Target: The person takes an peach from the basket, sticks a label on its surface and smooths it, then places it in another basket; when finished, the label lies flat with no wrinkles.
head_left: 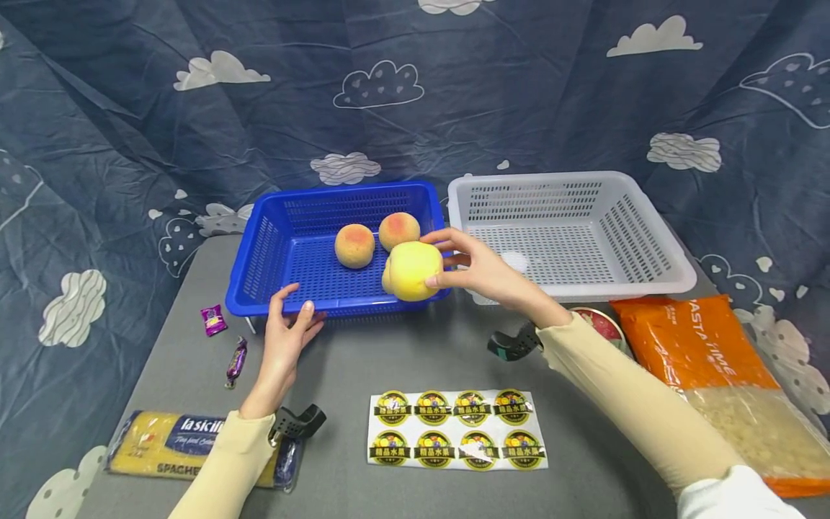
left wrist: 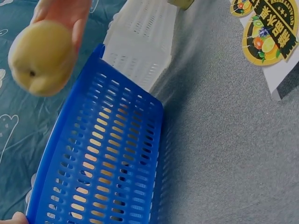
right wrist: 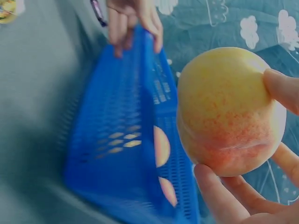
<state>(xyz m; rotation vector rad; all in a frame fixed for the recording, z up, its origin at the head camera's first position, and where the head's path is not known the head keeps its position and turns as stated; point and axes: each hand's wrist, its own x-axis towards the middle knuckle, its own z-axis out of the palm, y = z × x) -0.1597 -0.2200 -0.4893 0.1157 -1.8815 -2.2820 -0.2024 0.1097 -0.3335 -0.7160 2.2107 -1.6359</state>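
Note:
My right hand holds a yellow peach with a red blush above the blue basket's front right corner. The thumb and fingers curl round it, as the right wrist view shows. My left hand grips the front rim of the blue basket near its left end, thumb and fingers on either side of the wall. Two more peaches, one to the left and one to the right, lie inside that basket. In the left wrist view the held peach hangs beyond the basket's rim.
A white basket stands right of the blue one. A sticker sheet lies in front. Spaghetti and two purple-wrapped candies, one upper and one lower, are left; a pasta bag and a round tin are right.

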